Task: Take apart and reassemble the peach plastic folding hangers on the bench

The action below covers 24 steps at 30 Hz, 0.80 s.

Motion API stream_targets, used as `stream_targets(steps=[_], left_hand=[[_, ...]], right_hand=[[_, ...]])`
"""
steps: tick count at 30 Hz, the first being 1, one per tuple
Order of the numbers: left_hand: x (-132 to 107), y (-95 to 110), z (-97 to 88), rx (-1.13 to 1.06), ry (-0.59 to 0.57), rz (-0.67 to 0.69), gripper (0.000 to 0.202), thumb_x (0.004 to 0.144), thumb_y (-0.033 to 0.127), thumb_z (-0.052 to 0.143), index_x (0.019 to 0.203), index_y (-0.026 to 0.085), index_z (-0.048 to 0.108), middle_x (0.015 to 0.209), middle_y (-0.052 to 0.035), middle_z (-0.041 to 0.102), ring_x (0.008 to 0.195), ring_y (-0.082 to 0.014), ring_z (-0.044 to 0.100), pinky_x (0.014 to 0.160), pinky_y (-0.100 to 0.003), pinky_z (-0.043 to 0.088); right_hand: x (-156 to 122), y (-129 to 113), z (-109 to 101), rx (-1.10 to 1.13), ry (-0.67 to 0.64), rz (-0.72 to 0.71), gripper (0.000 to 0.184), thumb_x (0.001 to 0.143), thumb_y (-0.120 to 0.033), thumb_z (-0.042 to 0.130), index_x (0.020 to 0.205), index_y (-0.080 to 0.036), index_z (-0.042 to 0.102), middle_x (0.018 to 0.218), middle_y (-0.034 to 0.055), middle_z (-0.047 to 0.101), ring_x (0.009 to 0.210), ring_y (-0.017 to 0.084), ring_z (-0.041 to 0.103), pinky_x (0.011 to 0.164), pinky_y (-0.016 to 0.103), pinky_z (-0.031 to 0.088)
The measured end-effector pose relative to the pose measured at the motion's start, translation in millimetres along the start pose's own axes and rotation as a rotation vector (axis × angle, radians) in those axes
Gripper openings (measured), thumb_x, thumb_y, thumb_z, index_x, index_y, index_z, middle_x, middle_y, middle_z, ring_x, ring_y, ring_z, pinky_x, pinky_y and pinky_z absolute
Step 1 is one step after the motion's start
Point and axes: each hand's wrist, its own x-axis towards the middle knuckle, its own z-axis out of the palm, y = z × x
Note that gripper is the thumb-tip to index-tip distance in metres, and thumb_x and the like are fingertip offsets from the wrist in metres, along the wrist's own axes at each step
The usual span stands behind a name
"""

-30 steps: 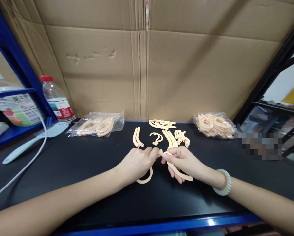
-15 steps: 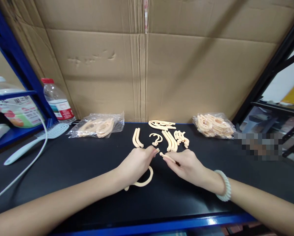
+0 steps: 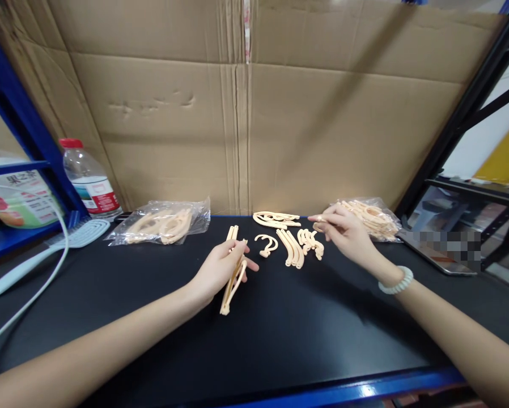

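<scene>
Can't make out the tiny piece (image 3: 318, 225) in the right fingers (image 3: 331, 219)! Missing part of the right-hand bag (image 3: 377, 218) behind them, the white cable (image 3: 67, 241) beyond the left edge, any detail under the blurred patch (image 3: 448, 249).

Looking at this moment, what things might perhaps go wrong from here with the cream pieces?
The left hand holds a long cream piece whose lower end sticks out below the fingers, so it could swing or slip.
The two slim pieces lie right behind that hand and might get pushed out of line.
The right hand is very near the small curved pieces; a low sweep could perhaps scatter them.
</scene>
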Motion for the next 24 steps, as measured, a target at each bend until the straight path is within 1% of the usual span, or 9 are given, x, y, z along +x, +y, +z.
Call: stream_targets(steps=[3,5,9,11,13,16,19,21,24], left_hand=[[-2,4,-1.5,-0.036,0.022,-0.029,0.022,0.090,0.038,0.046,0.086,0.016,0.050,0.071,-0.0080,0.074,0.053,-0.0121,0.057,0.051,-0.022,0.041],[-4,5,-1.9,-0.056,0.029,-0.036,0.021,0.089,0.038,0.047,0.084,0.017,0.049,0.074,-0.0079,0.074,0.057,-0.0125,0.059,0.055,-0.023,0.043],[-8,5,-0.6,-0.126,0.021,-0.021,0.026,0.086,0.044,0.052,0.084,0.018,0.047,0.076,-0.0072,0.073,0.063,-0.0159,0.063,0.054,-0.024,0.044],[-9,6,0.2,-0.161,0.016,-0.017,0.028,0.086,0.045,0.053,0.084,0.018,0.046,0.077,-0.0074,0.072,0.065,-0.0166,0.065,0.054,-0.025,0.044],[-10,6,0.6,-0.194,0.025,-0.021,0.028,0.086,0.044,0.054,0.085,0.018,0.047,0.079,-0.0078,0.072,0.066,-0.0166,0.066,0.056,-0.025,0.046],[-10,7,0.6,-0.230,0.058,-0.028,0.025,0.087,0.041,0.056,0.086,0.017,0.047,0.082,-0.0081,0.072,0.067,-0.0164,0.067,0.057,-0.026,0.048],[-8,6,0.3,-0.233,0.081,-0.025,0.023,0.089,0.038,0.055,0.085,0.017,0.048,0.083,-0.0080,0.072,0.067,-0.0158,0.067,0.058,-0.026,0.050],[-7,5,0.2,-0.224,0.085,-0.018,0.022,0.091,0.037,0.053,0.085,0.017,0.048,0.084,-0.0081,0.071,0.068,-0.0158,0.068,0.060,-0.027,0.051],[-7,3,0.5,-0.204,0.083,-0.001,0.022,0.092,0.037,0.051,0.085,0.016,0.048,0.086,-0.0080,0.071,0.069,-0.0154,0.068,0.062,-0.027,0.053]], right_hand=[[-4,15,7,-0.083,-0.146,-0.108,0.028,0.093,-0.020,0.044,0.100,-0.024,0.071,0.092,0.0065,0.055,0.080,0.018,0.055,0.071,0.035,0.049],[-7,18,12,-0.118,-0.231,-0.133,0.030,0.092,-0.017,0.043,0.101,-0.022,0.071,0.094,0.0076,0.056,0.082,0.018,0.056,0.073,0.035,0.050],[-10,16,19,-0.051,-0.359,-0.002,0.028,0.093,-0.023,0.042,0.099,-0.018,0.069,0.094,0.0081,0.057,0.069,0.015,0.058,0.060,0.030,0.052],[-10,17,20,-0.021,-0.393,0.051,0.028,0.094,-0.026,0.042,0.099,-0.017,0.069,0.093,0.0078,0.058,0.062,0.013,0.056,0.053,0.028,0.051],[-10,21,19,-0.058,-0.391,0.015,0.027,0.092,-0.022,0.043,0.101,-0.018,0.069,0.093,0.0078,0.059,0.068,0.015,0.058,0.060,0.030,0.053],[-11,29,16,-0.156,-0.364,-0.083,0.036,0.085,-0.008,0.043,0.108,-0.021,0.069,0.097,0.0090,0.061,0.089,0.021,0.058,0.079,0.038,0.053],[-12,29,16,-0.244,-0.326,-0.142,0.046,0.081,0.001,0.040,0.111,-0.021,0.068,0.100,0.0105,0.061,0.096,0.024,0.055,0.085,0.044,0.051],[-12,17,17,-0.264,-0.282,-0.175,0.046,0.082,0.000,0.040,0.115,-0.020,0.065,0.103,0.0114,0.061,0.098,0.024,0.055,0.085,0.045,0.051],[-13,-16,19,-0.191,-0.205,-0.260,0.042,0.089,-0.007,0.042,0.126,-0.022,0.057,0.111,0.0110,0.061,0.103,0.024,0.055,0.090,0.046,0.049]])
